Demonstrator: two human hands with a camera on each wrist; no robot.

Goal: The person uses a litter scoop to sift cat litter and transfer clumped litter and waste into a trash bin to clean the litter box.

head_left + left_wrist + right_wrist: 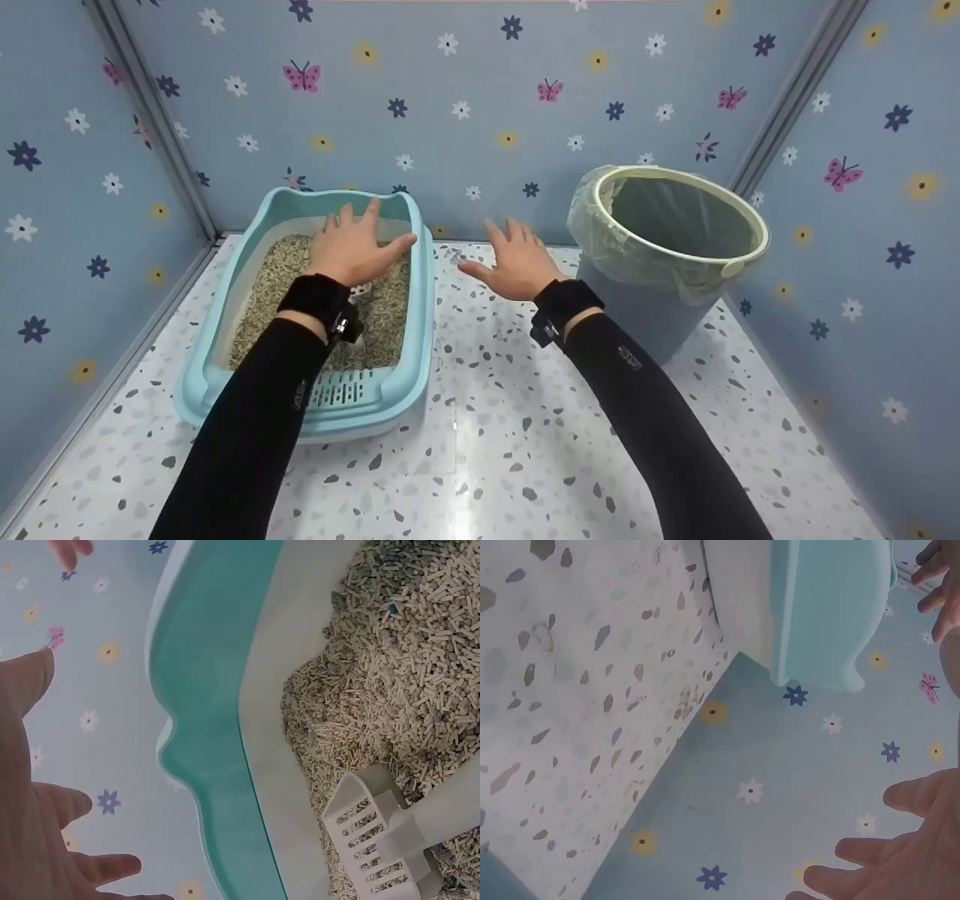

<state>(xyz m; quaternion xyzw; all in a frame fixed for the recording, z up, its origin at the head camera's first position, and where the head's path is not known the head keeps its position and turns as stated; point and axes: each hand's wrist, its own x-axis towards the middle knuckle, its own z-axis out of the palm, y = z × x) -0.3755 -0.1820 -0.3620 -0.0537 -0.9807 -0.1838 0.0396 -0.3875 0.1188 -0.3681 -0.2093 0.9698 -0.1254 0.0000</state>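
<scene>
My left hand [347, 251] hovers over the blue litter box [429, 315], fingers spread and holding nothing. Beneath it, pellet cat litter [281, 277] fills the box. In the left wrist view a white slotted litter scoop [375, 840] lies on the litter; my left arm and hand hide most of it in the head view. My right hand [521, 262] is held out between the litter box and the bin, empty, with its fingers apart. In the right wrist view its fingers [877, 847] extend in front of the patterned wall.
At the right stands a grey-blue trash bin [630, 315] with a translucent liner [592, 217] folded under its cream rim ring [761, 232]. Flowered walls [480, 90] enclose the back and both sides. The floor [495, 420] is white with grey speckles.
</scene>
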